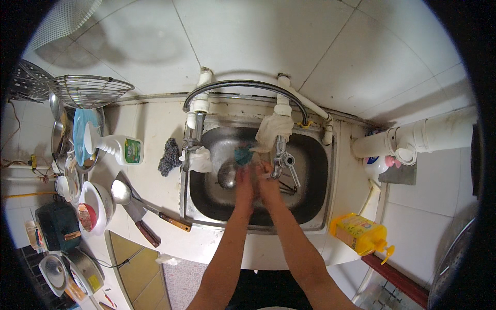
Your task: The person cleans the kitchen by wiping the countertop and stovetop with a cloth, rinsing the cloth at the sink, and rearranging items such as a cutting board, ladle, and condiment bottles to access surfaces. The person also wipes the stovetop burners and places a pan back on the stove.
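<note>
Both of my hands reach into a stainless steel sink below a metal tap wrapped in pale cloth. Around my left hand the picture is blurred; a green scouring pad lies at its fingertips, and I cannot tell whether it is held. My right hand is close beside it, under the tap's spout, its fingers partly hidden and blurred. Left of my left hand, a round metal piece sits on the sink bottom. Thin metal rods lie to the right of my right hand.
A second tap stands at the sink's left edge, near a steel wool scourer. Further left are a spray bottle, a cleaver, a ladle and a white bowl. A yellow pump bottle lies at the right.
</note>
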The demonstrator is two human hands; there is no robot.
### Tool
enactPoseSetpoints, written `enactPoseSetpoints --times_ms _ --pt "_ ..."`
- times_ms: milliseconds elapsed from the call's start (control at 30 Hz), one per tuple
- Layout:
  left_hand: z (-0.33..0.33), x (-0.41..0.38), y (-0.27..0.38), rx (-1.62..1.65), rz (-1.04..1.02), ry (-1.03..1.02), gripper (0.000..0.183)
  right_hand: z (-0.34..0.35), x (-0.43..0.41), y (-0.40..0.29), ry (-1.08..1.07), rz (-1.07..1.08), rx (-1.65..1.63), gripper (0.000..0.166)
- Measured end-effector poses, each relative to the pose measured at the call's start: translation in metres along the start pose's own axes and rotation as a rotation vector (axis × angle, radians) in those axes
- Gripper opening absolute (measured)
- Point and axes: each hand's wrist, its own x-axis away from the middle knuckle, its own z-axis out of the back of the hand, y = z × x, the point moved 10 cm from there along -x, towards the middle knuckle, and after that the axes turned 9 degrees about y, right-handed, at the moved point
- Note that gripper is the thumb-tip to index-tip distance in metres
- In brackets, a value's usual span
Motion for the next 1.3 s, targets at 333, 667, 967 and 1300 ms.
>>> enactPoseSetpoints --times_ms 333,667,967,1300 --pt "-0.023 0.009 -0.004 0.302 0.289 -0.156 0.059 0.019 0.054 -0.115 -0.068 0.361 0.229 0.027" --pt "-0.022 0.024 0.017 0.455 0.401 -0.205 0.035 0.035 0.076 -0.093 -0.22 0.202 0.153 0.035" --pt "-0.026 0.056 0.001 0.464 0.24 -0.087 0.037 -0.011 0.007 0.031 -0.164 -0.716 -0.738 0.04" --pt "-0.065 0.06 0.023 0.219 0.221 -0.046 0.072 0.019 -0.039 0.079 0.16 -0.144 -0.115 0.021"
